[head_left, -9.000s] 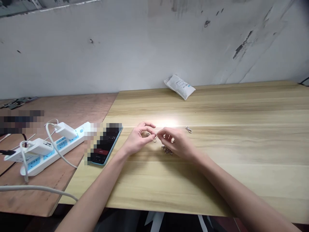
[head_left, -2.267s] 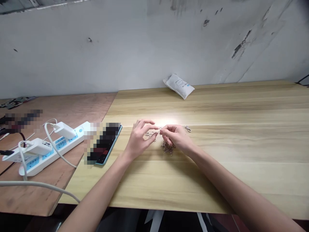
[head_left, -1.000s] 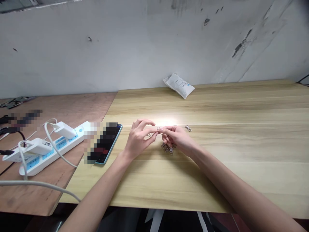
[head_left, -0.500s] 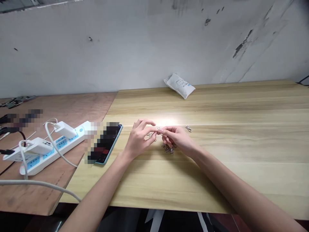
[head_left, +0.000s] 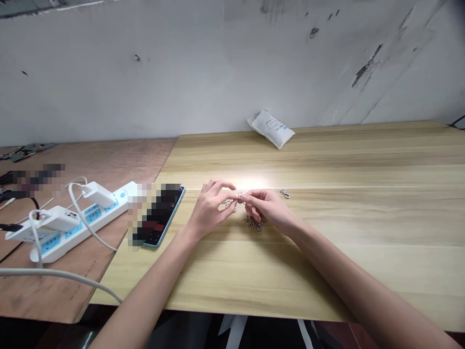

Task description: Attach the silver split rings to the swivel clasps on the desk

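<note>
Some rings (head_left: 240, 195) pinched, left hand (head_left: 209, 209) near phone (head_left: 164, 217), right hand (head_left: 271, 207) partly hiding heap (head_left: 255, 225).

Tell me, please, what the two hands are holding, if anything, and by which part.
The left hand and right hand together pinch a small metal ring by its rim; exactly where each grips it is too small to tell.

Scuffed grey-white wall (head_left: 203, 72) behind a pale wood-grain table (head_left: 345, 194) beside a browner tabletop (head_left: 123, 160).
</note>
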Tool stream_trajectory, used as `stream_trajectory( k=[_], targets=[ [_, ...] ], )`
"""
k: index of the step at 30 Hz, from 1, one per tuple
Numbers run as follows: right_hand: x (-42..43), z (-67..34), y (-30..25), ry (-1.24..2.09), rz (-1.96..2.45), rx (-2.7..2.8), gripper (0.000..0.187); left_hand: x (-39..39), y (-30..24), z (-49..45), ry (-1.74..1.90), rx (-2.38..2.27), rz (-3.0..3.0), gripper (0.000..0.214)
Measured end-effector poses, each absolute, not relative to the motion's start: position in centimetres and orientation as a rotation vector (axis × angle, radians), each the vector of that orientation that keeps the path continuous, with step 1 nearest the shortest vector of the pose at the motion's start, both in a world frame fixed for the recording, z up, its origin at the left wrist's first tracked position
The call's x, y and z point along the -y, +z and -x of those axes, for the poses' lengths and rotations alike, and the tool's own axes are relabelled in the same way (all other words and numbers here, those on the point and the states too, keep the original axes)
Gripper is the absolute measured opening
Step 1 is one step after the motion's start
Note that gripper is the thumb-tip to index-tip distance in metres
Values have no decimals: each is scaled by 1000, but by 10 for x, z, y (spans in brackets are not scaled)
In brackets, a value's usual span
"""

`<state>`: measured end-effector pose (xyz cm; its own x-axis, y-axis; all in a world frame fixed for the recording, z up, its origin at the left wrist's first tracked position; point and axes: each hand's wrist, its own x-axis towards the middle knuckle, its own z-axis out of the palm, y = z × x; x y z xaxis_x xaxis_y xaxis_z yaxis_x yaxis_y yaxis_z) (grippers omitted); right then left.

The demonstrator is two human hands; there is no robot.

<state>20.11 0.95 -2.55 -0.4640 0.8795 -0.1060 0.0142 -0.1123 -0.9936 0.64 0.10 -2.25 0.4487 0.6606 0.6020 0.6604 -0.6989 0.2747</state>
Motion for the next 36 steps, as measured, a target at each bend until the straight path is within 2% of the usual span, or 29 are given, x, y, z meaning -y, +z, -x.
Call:
stream_trajectory(
  k=[9,36],
  targets=[
    [-8,-201,-23,1538,1029,1524,34,-3,-26,-5,997,-1223,-2738,13],
    [-8,-202,-22,1562,990,1486,35,1,-25,-9,1045,-1218,-2556,14]
  ],
)
